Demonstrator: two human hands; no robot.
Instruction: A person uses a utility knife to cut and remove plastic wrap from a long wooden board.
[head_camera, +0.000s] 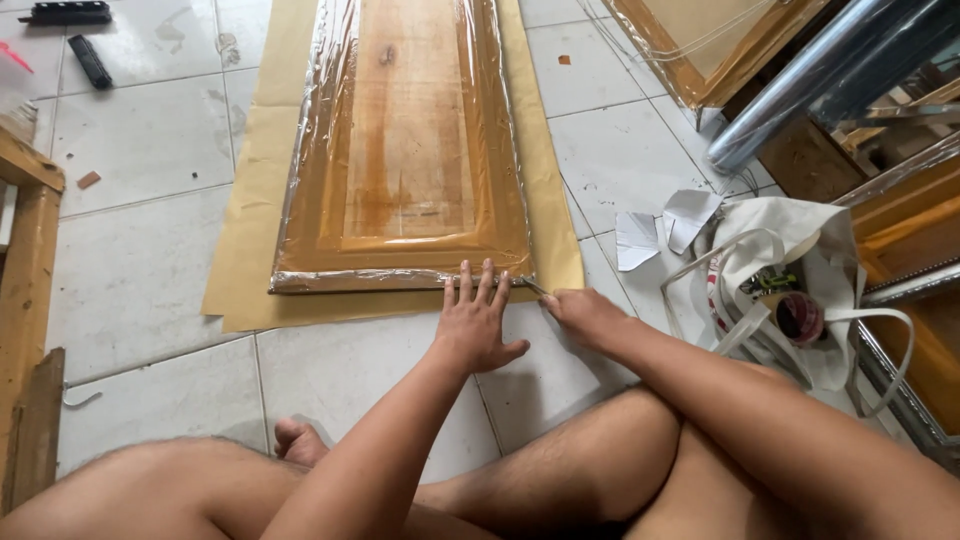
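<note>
A long wooden panel (410, 130) wrapped in clear plastic film lies on a sheet of brown paper (245, 260) on the tiled floor. My left hand (475, 320) rests flat, fingers apart, on the paper at the panel's near edge. My right hand (580, 312) sits just right of it, closed around a thin metal tool (534, 288) whose tip points at the panel's near right corner. I sit cross-legged with bare knees low in view.
A white cloth bag (800, 260) with a tape roll and small items lies at the right, with torn paper pieces (660, 225) beside it. Framed panels and a film roll (810, 80) stand at the upper right. Wooden boards (25, 300) line the left edge.
</note>
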